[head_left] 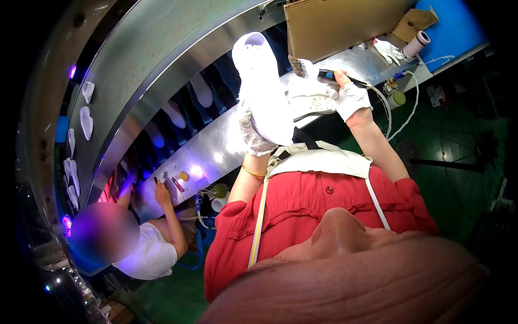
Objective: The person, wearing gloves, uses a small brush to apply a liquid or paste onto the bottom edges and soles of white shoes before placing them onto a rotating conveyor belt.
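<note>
My left hand (252,132), in a pale knit glove, grips a long white shoe-shaped piece (258,81) by its side and lower end. The piece stands upright over the bench, its surface brightly lit; its exact kind is hard to make out. My right hand (353,98), partly covered in white, is closed on a black-handled brush (327,74) with a thin tube running from its rear. The brush's grey bristles (297,66) are to the right of the white piece, apart from it. Below the brush lies a white perforated shoe (317,106) on the bench.
A metal bench (210,141) runs along a curved conveyor (178,32) carrying white pieces. Ahead stand a cardboard box (334,27), a white glove (387,51) and a roll (416,44). Tubes hang beside my right arm. A co-worker in white (148,254) works at left.
</note>
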`<action>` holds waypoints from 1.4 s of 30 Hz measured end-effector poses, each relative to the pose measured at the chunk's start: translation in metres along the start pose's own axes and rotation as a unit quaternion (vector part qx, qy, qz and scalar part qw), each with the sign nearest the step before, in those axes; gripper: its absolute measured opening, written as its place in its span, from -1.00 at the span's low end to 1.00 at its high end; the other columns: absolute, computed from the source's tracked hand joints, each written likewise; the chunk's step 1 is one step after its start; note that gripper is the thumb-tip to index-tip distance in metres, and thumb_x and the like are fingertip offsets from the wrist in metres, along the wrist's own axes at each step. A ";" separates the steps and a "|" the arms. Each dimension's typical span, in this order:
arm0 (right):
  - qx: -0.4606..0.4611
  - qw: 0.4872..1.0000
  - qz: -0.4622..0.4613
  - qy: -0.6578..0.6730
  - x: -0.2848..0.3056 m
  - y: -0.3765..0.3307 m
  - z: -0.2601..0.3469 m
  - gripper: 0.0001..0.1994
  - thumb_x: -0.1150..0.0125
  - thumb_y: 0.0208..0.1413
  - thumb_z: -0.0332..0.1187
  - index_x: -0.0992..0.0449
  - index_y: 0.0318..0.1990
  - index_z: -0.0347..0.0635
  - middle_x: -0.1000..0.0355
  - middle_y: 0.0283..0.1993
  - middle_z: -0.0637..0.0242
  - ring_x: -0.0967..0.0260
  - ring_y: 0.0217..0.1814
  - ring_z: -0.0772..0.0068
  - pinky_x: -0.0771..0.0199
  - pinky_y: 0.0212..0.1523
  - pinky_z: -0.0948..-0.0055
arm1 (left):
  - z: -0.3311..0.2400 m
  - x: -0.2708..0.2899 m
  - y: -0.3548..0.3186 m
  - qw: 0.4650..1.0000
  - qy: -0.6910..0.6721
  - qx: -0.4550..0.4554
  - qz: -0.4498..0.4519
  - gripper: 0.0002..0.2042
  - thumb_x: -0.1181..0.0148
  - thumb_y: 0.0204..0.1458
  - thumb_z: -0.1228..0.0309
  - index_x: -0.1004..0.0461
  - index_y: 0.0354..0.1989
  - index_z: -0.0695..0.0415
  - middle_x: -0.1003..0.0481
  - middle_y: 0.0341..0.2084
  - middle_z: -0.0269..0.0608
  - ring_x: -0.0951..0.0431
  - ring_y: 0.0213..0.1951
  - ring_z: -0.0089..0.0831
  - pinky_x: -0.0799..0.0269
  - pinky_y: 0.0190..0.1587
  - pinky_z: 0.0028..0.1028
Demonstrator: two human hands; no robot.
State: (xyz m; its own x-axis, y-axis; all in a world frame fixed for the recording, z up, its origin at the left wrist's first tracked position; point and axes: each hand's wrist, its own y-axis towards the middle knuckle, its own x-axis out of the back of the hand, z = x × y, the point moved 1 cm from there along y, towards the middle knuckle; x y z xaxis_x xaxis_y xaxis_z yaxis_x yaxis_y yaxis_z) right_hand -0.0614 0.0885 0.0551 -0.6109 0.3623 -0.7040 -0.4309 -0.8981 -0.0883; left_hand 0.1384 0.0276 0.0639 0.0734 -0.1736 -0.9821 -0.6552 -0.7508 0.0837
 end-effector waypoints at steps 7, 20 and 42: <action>0.018 0.999 -0.033 -0.023 -0.002 0.003 -0.009 -0.85 -0.16 0.04 -0.38 -0.43 -0.23 -0.16 -0.46 -0.24 0.23 -0.43 -0.27 0.42 -0.42 -0.34 0.52 | 0.009 0.013 -0.006 0.999 0.020 0.012 -0.025 -0.41 0.11 0.01 0.00 -0.20 0.14 0.13 -0.34 0.01 -0.08 -0.39 -0.01 -0.15 -0.31 0.04 -0.21; -0.142 0.975 -0.052 0.162 0.001 0.000 0.004 -0.81 -0.09 0.10 -0.34 -0.41 -0.18 -0.22 -0.45 -0.26 0.20 -0.41 -0.32 0.38 -0.49 -0.31 0.53 | 0.020 0.010 0.003 0.995 -0.001 0.099 -0.026 -0.36 0.14 0.01 -0.06 -0.12 0.19 0.12 -0.30 0.06 -0.05 -0.36 0.02 -0.10 -0.27 0.08 -0.18; 0.071 0.976 -0.203 -0.030 0.028 0.004 0.016 -0.85 -0.26 -0.02 -0.37 -0.47 -0.30 -0.17 -0.42 -0.36 0.37 -0.34 -0.38 0.50 -0.39 -0.35 0.54 | 0.031 0.005 0.018 0.824 0.529 0.161 0.123 -0.45 0.26 0.16 0.05 -0.07 0.20 0.19 -0.26 0.07 0.00 -0.33 0.06 -0.18 -0.26 0.12 -0.31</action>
State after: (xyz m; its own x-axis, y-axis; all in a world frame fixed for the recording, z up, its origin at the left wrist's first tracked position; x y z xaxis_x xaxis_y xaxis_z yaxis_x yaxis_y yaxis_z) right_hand -0.0907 0.0990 0.0465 -0.4065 0.6988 -0.5886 -0.7308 -0.6353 -0.2496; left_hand 0.1035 0.0332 0.0551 0.4118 -0.8817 -0.2304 -0.9009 -0.4319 0.0425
